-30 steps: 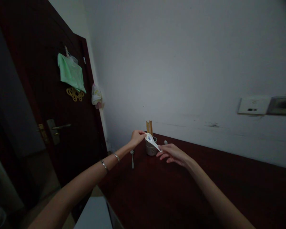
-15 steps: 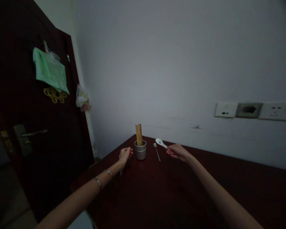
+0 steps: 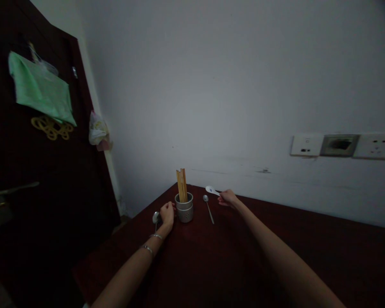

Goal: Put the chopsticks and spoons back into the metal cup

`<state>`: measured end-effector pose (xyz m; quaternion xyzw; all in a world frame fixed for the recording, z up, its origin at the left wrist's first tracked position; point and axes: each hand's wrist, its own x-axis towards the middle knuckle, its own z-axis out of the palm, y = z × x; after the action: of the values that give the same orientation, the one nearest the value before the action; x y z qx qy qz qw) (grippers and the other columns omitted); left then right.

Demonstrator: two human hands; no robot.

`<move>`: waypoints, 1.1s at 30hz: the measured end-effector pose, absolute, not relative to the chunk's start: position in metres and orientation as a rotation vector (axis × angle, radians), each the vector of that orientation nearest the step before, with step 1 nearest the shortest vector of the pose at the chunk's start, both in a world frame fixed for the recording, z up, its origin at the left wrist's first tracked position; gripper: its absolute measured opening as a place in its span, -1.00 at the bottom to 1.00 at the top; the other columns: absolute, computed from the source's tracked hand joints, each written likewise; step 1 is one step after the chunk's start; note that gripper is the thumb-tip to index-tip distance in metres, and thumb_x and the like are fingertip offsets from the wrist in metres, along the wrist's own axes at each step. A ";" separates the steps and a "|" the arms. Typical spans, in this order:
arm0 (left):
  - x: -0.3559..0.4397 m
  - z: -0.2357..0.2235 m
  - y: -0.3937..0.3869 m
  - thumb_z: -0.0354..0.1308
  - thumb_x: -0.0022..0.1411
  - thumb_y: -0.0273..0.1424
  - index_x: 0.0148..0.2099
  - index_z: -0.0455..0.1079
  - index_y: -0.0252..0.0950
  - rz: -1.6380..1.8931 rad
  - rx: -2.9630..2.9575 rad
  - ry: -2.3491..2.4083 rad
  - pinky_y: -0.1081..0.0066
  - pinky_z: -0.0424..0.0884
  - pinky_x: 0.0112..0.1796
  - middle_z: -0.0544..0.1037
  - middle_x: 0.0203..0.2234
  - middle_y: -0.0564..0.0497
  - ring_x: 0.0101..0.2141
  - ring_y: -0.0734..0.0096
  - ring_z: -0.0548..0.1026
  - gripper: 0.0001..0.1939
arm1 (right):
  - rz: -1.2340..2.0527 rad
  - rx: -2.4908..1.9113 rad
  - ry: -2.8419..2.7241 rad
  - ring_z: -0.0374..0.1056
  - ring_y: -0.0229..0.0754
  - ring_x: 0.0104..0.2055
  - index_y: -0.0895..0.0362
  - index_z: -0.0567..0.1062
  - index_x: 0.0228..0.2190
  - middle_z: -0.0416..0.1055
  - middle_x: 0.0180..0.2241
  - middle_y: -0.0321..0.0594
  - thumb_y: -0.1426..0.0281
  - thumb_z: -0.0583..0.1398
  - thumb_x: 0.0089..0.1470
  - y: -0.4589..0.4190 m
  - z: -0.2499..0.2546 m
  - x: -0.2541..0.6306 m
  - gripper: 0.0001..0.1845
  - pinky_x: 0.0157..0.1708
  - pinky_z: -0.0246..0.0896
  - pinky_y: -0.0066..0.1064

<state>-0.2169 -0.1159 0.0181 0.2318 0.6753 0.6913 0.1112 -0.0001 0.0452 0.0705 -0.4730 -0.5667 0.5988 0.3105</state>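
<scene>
My right hand point(image 3: 228, 198) is closed around the handle end of a white soup spoon point(image 3: 212, 191) with a small blue mark in its bowl. The spoon points left, low over the table's back edge or resting there; I cannot tell which. Curled fingers of my left hand point(image 3: 167, 212) are right beside the left side of a grey metal utensil holder point(image 3: 185, 213), and what they grip, if anything, is hidden. Several wooden chopsticks point(image 3: 181, 186) stand in the holder. Between the holder and my right hand lies a long-handled metal spoon point(image 3: 209, 208). Another metal spoon point(image 3: 155, 217) lies left of my left hand, partly covered by my wrist.
The dark red table point(image 3: 192, 265) meets a pale wall point(image 3: 211, 107) at its back edge. Sockets point(image 3: 307, 145) are set in the wall at right. At left is a dark door point(image 3: 51, 179) with a green cloth point(image 3: 41, 87) and a plastic bag point(image 3: 98, 129) hanging nearby.
The view has turned slightly right. My left hand has shifted, uncovering the bowl of the left metal spoon. My right hand, still holding the soup spoon, has moved a little toward the wall.
</scene>
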 end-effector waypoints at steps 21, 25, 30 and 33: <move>-0.213 0.021 -0.114 -0.15 0.08 -0.27 -0.59 0.31 -0.33 1.802 0.785 2.329 0.51 0.21 -0.57 0.36 -0.73 0.02 -0.61 0.42 0.33 -0.64 | 1.742 -1.078 -1.460 0.23 -0.36 -0.73 0.27 0.36 -0.53 0.21 -0.80 -0.35 0.58 0.14 -0.06 0.030 0.048 -0.102 -0.95 -0.66 0.32 -0.55; -0.212 0.022 -0.116 -0.16 0.09 -0.27 -0.57 0.32 -0.33 1.808 0.772 2.318 0.50 0.21 -0.58 0.35 -0.74 0.03 -0.63 0.42 0.32 -0.64 | 1.764 -1.095 -1.453 0.24 -0.36 -0.73 0.29 0.34 -0.48 0.23 -0.78 -0.34 0.57 0.09 0.00 0.031 0.042 -0.105 -0.94 -0.64 0.36 -0.52; -0.211 0.023 -0.116 -0.17 0.09 -0.27 -0.57 0.32 -0.33 1.789 0.752 2.324 0.50 0.20 -0.59 0.35 -0.74 0.03 -0.63 0.42 0.33 -0.64 | 1.811 -1.092 -1.459 0.25 -0.36 -0.72 0.31 0.31 -0.39 0.27 -0.74 -0.31 0.51 0.02 0.10 0.030 0.039 -0.103 -0.89 -0.60 0.39 -0.45; -0.211 0.024 -0.116 -0.16 0.09 -0.27 -0.56 0.33 -0.33 1.779 0.755 2.326 0.50 0.20 -0.58 0.37 -0.73 0.02 -0.62 0.41 0.34 -0.64 | 1.838 -1.082 -1.470 0.28 -0.34 -0.70 0.32 0.29 -0.33 0.29 -0.72 -0.29 0.47 0.01 0.12 0.029 0.039 -0.101 -0.86 -0.58 0.40 -0.40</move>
<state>-0.2115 -0.1161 0.0238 0.2493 0.7679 0.5871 0.0586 -0.1009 0.0286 0.0387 -0.4018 -0.5462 0.6828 0.2721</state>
